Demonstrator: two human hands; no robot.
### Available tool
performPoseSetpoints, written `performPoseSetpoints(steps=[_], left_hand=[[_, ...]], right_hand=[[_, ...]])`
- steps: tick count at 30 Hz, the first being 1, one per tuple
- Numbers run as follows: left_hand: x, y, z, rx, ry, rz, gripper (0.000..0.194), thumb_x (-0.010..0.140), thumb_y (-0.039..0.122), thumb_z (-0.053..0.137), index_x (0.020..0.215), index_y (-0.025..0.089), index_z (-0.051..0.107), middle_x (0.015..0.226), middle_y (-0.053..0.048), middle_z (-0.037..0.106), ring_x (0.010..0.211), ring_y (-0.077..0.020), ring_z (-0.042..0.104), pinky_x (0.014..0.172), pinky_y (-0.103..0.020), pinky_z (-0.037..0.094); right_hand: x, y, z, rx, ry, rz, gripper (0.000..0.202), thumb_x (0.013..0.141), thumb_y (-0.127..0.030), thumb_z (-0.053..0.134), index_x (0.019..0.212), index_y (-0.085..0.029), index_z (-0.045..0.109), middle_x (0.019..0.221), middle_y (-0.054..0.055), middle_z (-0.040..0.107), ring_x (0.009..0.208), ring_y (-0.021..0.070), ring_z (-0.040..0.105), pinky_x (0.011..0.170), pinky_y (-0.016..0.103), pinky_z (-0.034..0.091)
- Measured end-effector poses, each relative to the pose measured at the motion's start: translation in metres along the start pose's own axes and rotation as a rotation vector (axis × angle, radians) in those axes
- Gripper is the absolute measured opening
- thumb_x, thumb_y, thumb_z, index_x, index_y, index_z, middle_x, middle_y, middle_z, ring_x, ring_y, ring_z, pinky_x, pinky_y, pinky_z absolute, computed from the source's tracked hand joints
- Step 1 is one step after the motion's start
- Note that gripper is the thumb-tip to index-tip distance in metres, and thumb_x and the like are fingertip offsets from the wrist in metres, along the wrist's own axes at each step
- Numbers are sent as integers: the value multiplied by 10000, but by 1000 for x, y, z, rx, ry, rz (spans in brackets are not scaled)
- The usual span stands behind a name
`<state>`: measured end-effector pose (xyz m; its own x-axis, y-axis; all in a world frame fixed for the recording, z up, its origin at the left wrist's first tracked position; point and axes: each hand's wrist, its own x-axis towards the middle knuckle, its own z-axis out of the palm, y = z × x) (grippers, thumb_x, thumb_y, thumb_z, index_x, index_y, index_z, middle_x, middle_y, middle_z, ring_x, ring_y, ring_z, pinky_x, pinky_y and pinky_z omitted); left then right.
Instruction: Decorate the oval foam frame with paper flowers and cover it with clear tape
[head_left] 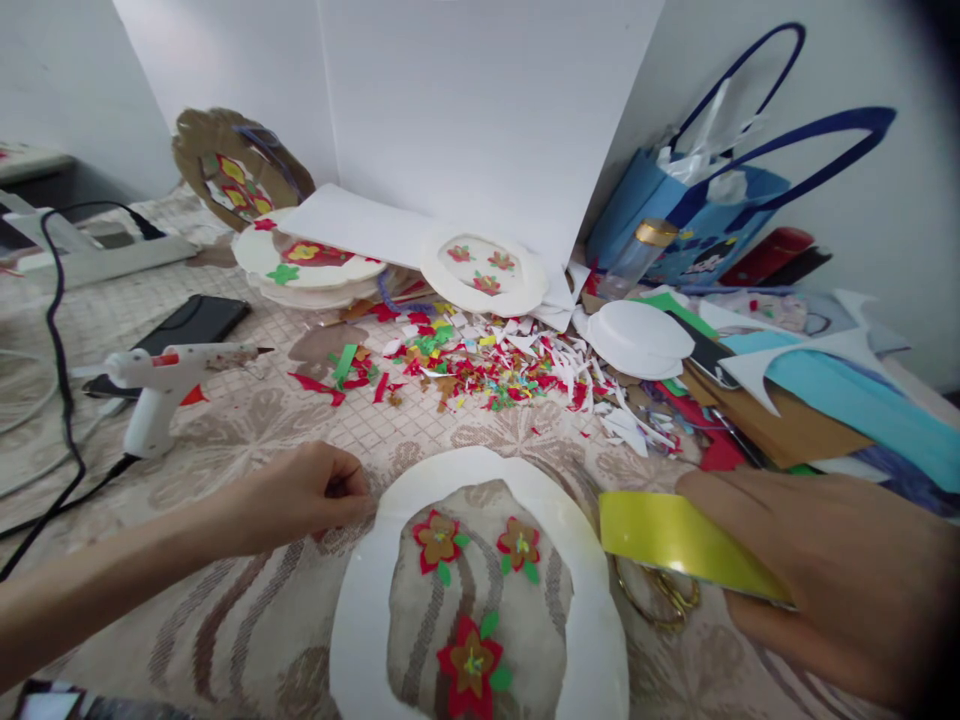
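Observation:
A white scalloped paper ring (360, 600) lies at the front centre, with a clear sheet across its opening. Three red and brown paper flowers (470, 660) with green leaves sit on that sheet. My left hand (326, 490) is closed at the ring's upper left edge; whatever its fingers pinch is too small to make out. On the right, my right hand (810, 560), blurred, grips a shiny yellow strip (675, 530) that reaches toward the ring's right edge. Gold-handled scissors (660, 595) lie on the patterned cloth, partly under the strip.
A white glue gun (161, 385) and black phone (199, 325) lie left. Paper scraps (495, 370) cover the middle. Behind are finished plates (484, 275) and a white board (480, 110). A blue bag (690, 215), jar (641, 260) and coloured sheets (862, 390) stand or lie right.

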<state>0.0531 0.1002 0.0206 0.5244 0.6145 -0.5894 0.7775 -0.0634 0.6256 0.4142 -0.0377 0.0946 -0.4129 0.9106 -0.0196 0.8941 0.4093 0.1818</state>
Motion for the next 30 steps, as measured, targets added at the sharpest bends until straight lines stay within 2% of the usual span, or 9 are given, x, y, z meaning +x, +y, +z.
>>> performPoseSetpoints(steps=[2, 12, 16, 21, 25, 30], left_hand=[[0, 0, 1, 5, 6, -11, 236, 705, 392, 560, 604, 178, 553, 518, 33, 498, 477, -107, 453, 458, -201, 340], [-3, 5, 1, 3, 18, -28, 215, 699, 364, 565, 592, 180, 544, 506, 35, 502, 466, -104, 455, 447, -198, 341], [-3, 5, 1, 25, 30, -34, 216, 699, 366, 565, 586, 183, 542, 488, 38, 511, 463, -108, 462, 447, -201, 340], [-5, 5, 1, 36, 29, -16, 217, 706, 364, 562, 591, 180, 548, 497, 41, 513, 478, -110, 473, 451, -201, 343], [-5, 4, 1, 27, 38, 2, 230, 717, 377, 555, 601, 179, 543, 519, 40, 511, 486, -110, 485, 456, -202, 360], [-8, 4, 2, 45, 51, 19, 252, 727, 392, 546, 593, 179, 532, 510, 42, 498, 479, -107, 478, 454, -202, 341]], right_hand=[[0, 1, -1, 20, -66, -36, 313, 584, -235, 589, 870, -306, 483, 679, -46, 618, 556, 186, 612, 453, 309, 466], [8, -6, -5, 18, -49, -46, 362, 580, -219, 581, 910, -284, 449, 686, -58, 616, 556, 173, 623, 466, 307, 459], [11, -9, -6, -12, -31, -66, 297, 576, -213, 568, 848, -265, 460, 651, -36, 598, 517, 184, 603, 437, 314, 419], [19, -15, -8, 34, -96, -73, 254, 596, -172, 557, 826, -257, 492, 664, -20, 597, 532, 200, 600, 466, 323, 408], [28, -23, -12, 18, -155, -81, 309, 606, -150, 559, 903, -228, 537, 715, 6, 624, 579, 218, 619, 503, 328, 421], [36, -29, -13, 6, -105, -138, 357, 592, -149, 581, 945, -196, 561, 711, 14, 644, 589, 206, 625, 523, 305, 421]])
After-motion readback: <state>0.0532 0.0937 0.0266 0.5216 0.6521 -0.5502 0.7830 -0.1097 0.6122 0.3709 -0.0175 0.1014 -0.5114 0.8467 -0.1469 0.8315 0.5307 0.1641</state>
